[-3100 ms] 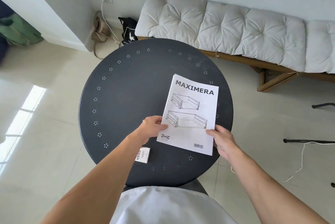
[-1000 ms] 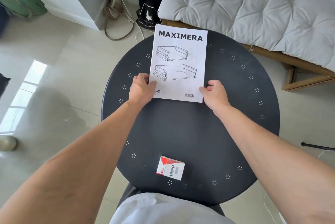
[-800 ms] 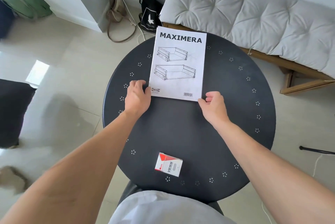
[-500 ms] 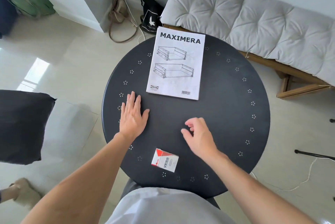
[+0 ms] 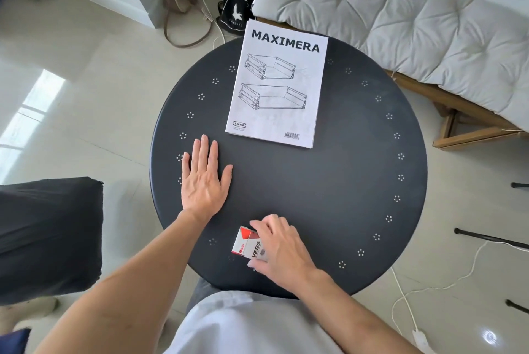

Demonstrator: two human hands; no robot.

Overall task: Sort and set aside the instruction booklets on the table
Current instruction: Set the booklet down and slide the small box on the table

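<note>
- My landmark is the round dark table (image 5: 329, 187); everything below is placed against it.
- The MAXIMERA booklet (image 5: 276, 87) lies flat and face up at the table's far edge. Its top corner reaches just past the rim toward the cushioned bench (image 5: 400, 18). I judge it lies there because that far side serves as the set-aside spot, out of my working space.
- My left hand (image 5: 204, 181) rests palm down on the table's left part, fingers (image 5: 204, 150) stretched out and only slightly spread, gripping nothing. I read it as a steadying hand, bracing me while the other one works.
- The booklet's near left corner sits just beyond those left fingertips, near but not touching.
- My right hand (image 5: 282, 247) is at the table's near edge, curled over the small red-and-white box (image 5: 247, 244) marked VESS. Thumb and fingers pinch it from opposite ends, and the box looks tipped up off the surface.
- The booklet is well apart from my right hand, across the bare middle of the table.
- My guess is that the box is next to be cleared or sorted, though it is no booklet.
</note>
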